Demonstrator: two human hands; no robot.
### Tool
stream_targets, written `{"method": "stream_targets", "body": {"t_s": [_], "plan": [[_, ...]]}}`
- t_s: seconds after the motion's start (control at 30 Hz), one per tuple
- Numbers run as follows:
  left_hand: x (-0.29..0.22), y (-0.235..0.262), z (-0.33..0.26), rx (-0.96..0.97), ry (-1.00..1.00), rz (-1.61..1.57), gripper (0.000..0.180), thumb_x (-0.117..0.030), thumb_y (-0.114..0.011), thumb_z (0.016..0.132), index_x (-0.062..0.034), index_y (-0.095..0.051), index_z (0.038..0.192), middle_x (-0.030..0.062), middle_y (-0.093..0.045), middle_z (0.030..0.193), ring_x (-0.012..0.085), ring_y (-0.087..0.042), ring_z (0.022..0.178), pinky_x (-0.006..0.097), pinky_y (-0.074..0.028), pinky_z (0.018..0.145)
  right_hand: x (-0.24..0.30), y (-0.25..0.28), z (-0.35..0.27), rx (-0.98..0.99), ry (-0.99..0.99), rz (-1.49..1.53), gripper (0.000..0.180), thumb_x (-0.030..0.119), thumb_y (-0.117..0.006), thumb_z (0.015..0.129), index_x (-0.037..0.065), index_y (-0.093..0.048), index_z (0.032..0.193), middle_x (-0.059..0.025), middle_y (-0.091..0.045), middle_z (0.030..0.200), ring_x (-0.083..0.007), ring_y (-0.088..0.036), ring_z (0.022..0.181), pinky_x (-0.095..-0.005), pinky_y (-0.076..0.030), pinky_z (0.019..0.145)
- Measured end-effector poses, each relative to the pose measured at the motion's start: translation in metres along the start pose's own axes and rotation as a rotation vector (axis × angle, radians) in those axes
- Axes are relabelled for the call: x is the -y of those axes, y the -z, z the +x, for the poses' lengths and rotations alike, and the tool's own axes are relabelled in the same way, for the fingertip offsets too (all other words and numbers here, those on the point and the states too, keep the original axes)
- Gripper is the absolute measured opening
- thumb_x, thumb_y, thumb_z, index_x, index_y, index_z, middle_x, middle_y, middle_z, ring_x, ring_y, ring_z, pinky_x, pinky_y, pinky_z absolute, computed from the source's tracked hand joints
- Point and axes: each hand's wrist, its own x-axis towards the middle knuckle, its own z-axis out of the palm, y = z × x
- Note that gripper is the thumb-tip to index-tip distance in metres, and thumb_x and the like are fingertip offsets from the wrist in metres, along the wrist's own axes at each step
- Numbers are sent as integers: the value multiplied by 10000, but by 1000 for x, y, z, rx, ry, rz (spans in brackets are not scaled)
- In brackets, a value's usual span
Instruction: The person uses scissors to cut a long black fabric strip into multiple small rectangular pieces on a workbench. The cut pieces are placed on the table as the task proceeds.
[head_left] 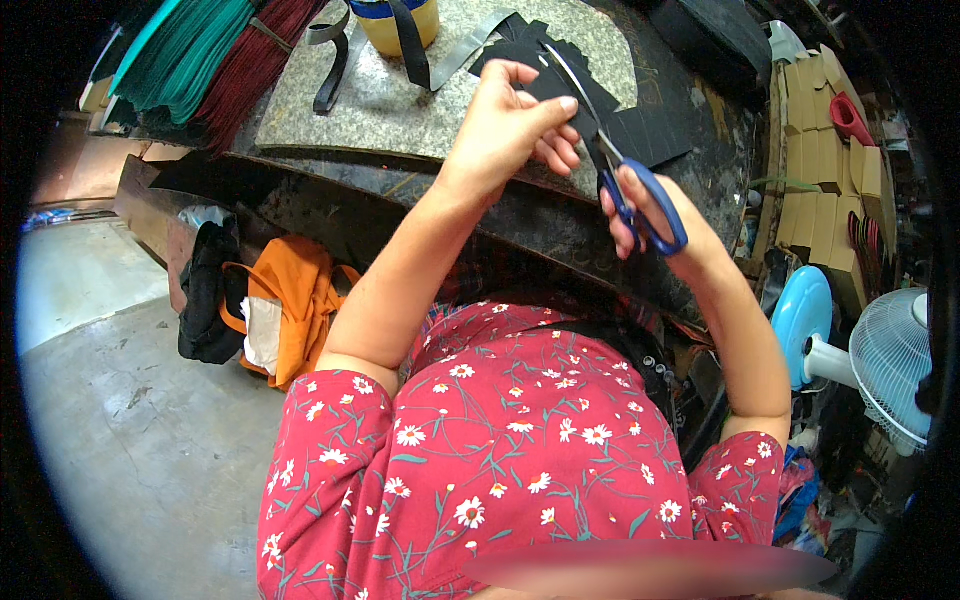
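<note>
My left hand (510,125) pinches a small black piece (562,92) of thin sheet between thumb and fingers, held up over the worktop (400,100) near its front edge. My right hand (655,215) is closed through the blue loops of the scissors (610,150), fingers gripping the handles. The blades run up and left from that hand and meet the black piece just beside my left fingertips; the two hands are near each other, the piece between them.

The lower part of the piece is hidden behind my left fingers. The blade tips merge with a dark pile of cut black pieces (640,120) behind them, so I cannot tell how wide the blades stand.

Worktop: speckled grey-green slab, curved front edge, resting on a dark, worn base. The black sheet looks matte and flat, with straight cut edges. At the far edge, a yellowish jar (400,25), cut off by the frame, with black straps (335,65) draped beside it. Far left corner: green and dark red fringed bundles (215,60). On the floor to the left, an orange cloth bag (290,305).
</note>
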Motion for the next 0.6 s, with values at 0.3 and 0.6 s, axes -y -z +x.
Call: {"method": "stream_targets", "body": {"t_s": [0.3,0.6], "plan": [[-1,9,27,-183,-169,485,484,-74,-657,809,41,-309,1126,117,-624,651,146,-565,474,248,-426,440,16,4,27,-100,-52,-48,526,606,-526,839,93,-539,724,25,-474,473,-72,-458,387,-191,-308,378],[7,16,31,-393,-431,1079,474,-189,-685,801,-33,-385,1132,146,-639,673,304,-650,645,360,-507,602,4,6,21,-59,-22,40,528,604,-507,852,93,-557,729,20,-497,473,-82,-475,384,-195,-309,373]]}}
